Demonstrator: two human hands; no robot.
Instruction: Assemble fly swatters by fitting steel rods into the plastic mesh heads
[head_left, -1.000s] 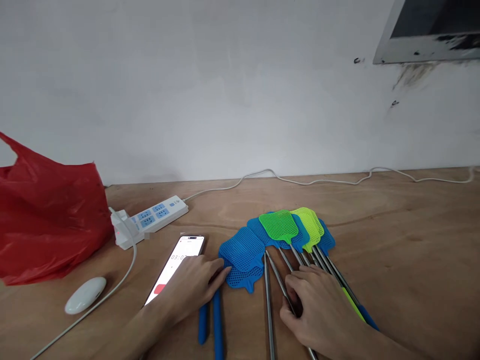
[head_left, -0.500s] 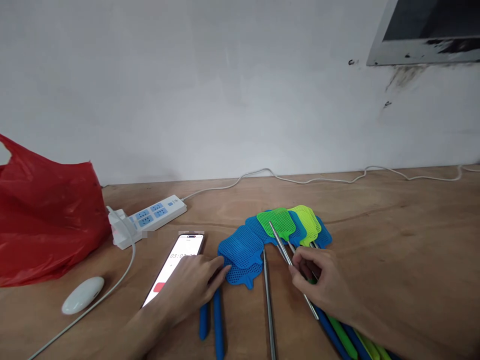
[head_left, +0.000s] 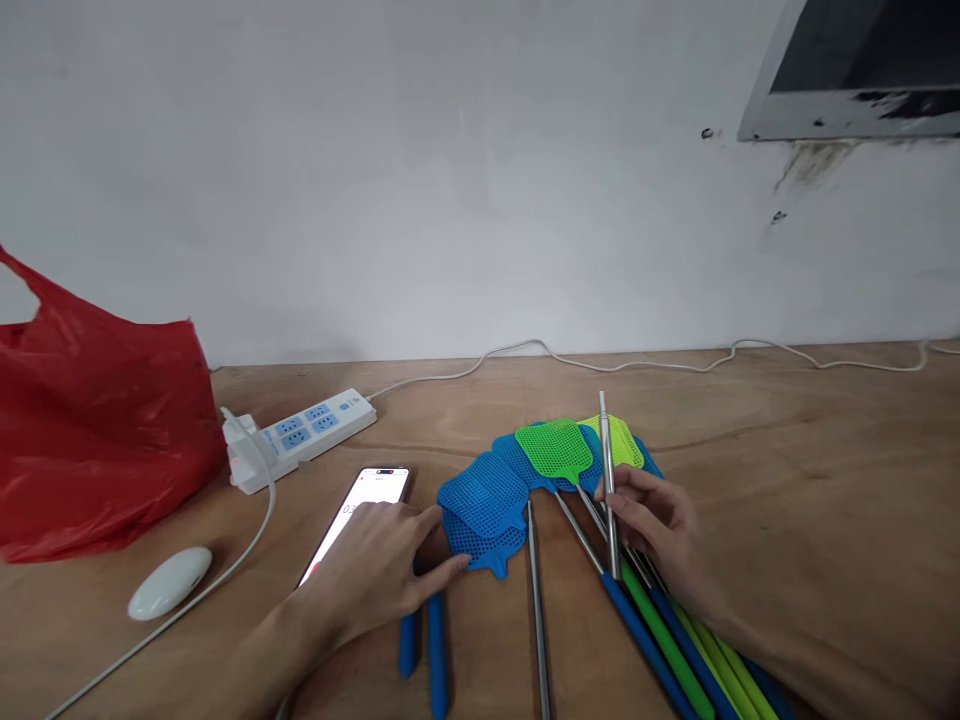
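Note:
My right hand (head_left: pixel 656 520) pinches a silver telescopic metal rod (head_left: pixel 606 450), which stands nearly upright with its thin tip up. Below and beside this hand lie several fly swatters with metal shafts and blue, green (head_left: pixel 660 625) and yellow-green handles. Their mesh heads fan out behind, a green head (head_left: pixel 555 450) on top. My left hand (head_left: pixel 386 560) rests with thumb and forefinger apart at the edge of two loose blue swatter heads (head_left: pixel 484 495). Two blue handles (head_left: pixel 437 650) lie beneath it, partly covered. Between the hands another metal rod (head_left: pixel 537 610) lies on the table.
A phone (head_left: pixel 367 495) lies partly under my left hand. Further left are a white power strip (head_left: pixel 330 425), a red plastic bag (head_left: pixel 105 430) and a white oval device (head_left: pixel 171 583) beside a cable. Another cable runs along the wall at the back of the wooden table (head_left: pixel 825 500).
My right hand has turned the metal rod from a leftward slant to nearly upright and moved it slightly right. My left hand has stayed almost in place.

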